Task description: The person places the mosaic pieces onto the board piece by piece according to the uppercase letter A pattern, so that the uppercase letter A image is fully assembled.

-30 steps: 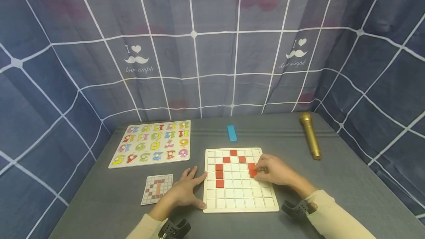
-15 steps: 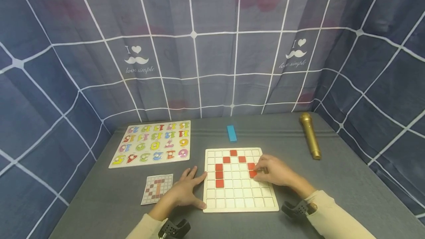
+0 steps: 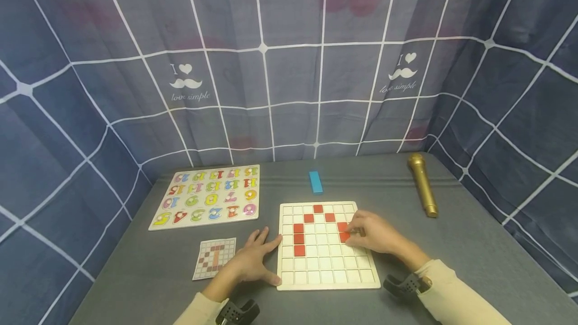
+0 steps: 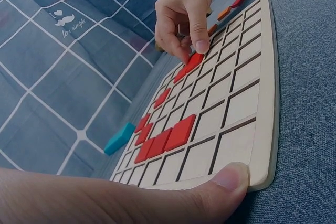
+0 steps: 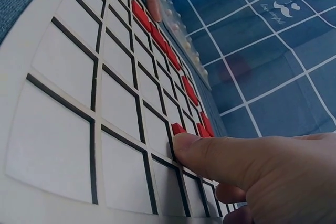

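Note:
A pale wooden grid board (image 3: 326, 264) lies on the table with several red square tiles (image 3: 299, 238) in its cells. My left hand (image 3: 252, 261) has its fingers spread, and its thumb (image 4: 231, 179) and index finger touch the board's left edge. Over the right side of the board, my right hand (image 3: 377, 233) pinches a red tile (image 4: 195, 62) between thumb and index finger. That tile sits at a cell directly in front of another red one. The palm hides part of the board's right edge. Left of the board lies a printed pattern card (image 3: 209, 259), partly behind my left wrist.
A number puzzle board (image 3: 209, 195) lies at the back left. Behind the grid board is a blue block (image 3: 315, 182), and a gold microphone (image 3: 423, 185) lies at the right. Small orange and red pieces (image 4: 224, 12) lie past the board's right edge. A checked curtain surrounds the table.

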`<act>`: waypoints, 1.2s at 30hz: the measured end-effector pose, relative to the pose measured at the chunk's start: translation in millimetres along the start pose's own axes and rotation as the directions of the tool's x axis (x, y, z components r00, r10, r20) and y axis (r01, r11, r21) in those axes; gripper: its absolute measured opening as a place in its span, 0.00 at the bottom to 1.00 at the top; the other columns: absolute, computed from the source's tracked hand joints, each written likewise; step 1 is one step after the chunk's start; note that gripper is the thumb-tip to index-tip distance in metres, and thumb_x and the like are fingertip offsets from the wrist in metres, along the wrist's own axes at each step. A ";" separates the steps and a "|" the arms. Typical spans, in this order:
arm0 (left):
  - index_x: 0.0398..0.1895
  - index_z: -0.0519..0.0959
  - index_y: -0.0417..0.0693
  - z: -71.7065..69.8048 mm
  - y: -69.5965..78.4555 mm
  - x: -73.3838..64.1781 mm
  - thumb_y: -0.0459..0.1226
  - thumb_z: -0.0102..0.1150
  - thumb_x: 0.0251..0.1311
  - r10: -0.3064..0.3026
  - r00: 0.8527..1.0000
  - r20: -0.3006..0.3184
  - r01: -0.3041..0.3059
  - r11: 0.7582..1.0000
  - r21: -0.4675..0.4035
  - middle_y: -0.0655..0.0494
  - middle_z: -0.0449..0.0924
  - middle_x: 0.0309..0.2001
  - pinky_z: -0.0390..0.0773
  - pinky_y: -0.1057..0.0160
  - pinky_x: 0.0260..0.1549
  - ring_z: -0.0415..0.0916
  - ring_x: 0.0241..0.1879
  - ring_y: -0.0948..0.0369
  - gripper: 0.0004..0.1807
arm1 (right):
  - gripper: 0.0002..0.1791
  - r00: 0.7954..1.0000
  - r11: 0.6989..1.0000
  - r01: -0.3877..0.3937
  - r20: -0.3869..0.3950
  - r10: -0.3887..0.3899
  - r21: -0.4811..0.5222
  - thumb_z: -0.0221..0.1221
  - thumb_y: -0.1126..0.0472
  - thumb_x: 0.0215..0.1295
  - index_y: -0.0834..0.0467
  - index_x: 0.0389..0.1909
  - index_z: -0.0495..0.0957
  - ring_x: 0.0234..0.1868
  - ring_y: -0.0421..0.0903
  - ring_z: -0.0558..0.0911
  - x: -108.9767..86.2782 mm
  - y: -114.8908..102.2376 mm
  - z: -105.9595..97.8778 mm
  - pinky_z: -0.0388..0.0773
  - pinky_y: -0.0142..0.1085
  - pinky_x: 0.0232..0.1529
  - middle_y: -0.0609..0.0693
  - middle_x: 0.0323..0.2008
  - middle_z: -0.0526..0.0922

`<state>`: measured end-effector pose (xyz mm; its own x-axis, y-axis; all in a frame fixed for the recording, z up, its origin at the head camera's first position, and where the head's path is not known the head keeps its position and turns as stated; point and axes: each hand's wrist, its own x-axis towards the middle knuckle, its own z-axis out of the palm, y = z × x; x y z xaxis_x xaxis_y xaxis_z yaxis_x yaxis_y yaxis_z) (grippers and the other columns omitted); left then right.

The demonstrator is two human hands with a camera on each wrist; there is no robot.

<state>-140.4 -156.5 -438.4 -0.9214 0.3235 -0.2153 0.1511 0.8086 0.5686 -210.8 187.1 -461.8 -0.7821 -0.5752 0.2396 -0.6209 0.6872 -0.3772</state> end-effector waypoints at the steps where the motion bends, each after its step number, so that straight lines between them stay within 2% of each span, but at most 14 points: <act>1: 0.73 0.64 0.52 0.0 0.0 0.2 0.46 0.81 0.32 -0.002 1.000 0.001 0.002 1.000 0.002 0.37 0.46 0.78 0.54 0.22 0.61 0.39 0.77 0.34 0.57 | 0.12 1.000 1.000 0.000 -0.002 0.000 -0.001 0.72 0.53 0.52 0.52 0.37 0.87 0.28 0.32 0.70 -0.2 -0.2 0.2 0.68 0.24 0.29 0.40 0.31 0.77; 13: 0.74 0.63 0.52 0.9 -1.1 -0.2 0.47 0.81 0.33 0.000 1.000 0.012 0.000 1.000 0.005 0.36 0.44 0.78 0.54 0.21 0.60 0.38 0.76 0.33 0.58 | 0.11 1.000 1.000 -0.001 -0.011 0.001 0.010 0.72 0.53 0.53 0.51 0.36 0.86 0.28 0.31 0.70 -1.4 2.4 3.9 0.68 0.24 0.28 0.39 0.31 0.77; 25: 0.73 0.63 0.51 1.9 -1.0 -1.3 0.47 0.81 0.32 0.010 1.000 0.004 -0.010 1.000 0.003 0.35 0.44 0.78 0.54 0.20 0.59 0.38 0.76 0.32 0.57 | 0.10 0.998 0.999 0.038 -0.043 -0.037 0.007 0.72 0.53 0.52 0.49 0.35 0.86 0.28 0.30 0.69 -3.9 8.8 1.6 0.68 0.25 0.29 0.39 0.30 0.76; 30: 0.73 0.64 0.51 2.5 -1.3 -1.2 0.47 0.81 0.33 0.012 1.000 0.005 -0.012 1.000 0.002 0.35 0.45 0.78 0.55 0.21 0.60 0.38 0.76 0.32 0.57 | 0.10 0.988 0.998 0.070 -0.138 -0.068 0.005 0.72 0.53 0.52 0.50 0.35 0.85 0.28 0.30 0.69 -22.8 21.9 -5.1 0.68 0.25 0.28 0.39 0.29 0.76; 36: 0.73 0.64 0.52 1.9 -1.2 -1.8 0.47 0.81 0.32 0.008 1.000 0.001 -0.008 1.000 0.004 0.36 0.45 0.78 0.54 0.20 0.59 0.38 0.76 0.33 0.57 | 0.12 0.981 1.000 0.003 -0.194 0.002 0.025 0.73 0.53 0.51 0.51 0.36 0.85 0.30 0.30 0.71 -63.8 33.9 -27.3 0.69 0.27 0.28 0.38 0.31 0.78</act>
<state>-138.3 -157.1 -440.2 -0.9200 0.3299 -0.2114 0.1595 0.8081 0.5670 -183.5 259.2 -465.5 -0.7784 -0.4772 0.4079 -0.6220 0.6742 -0.3983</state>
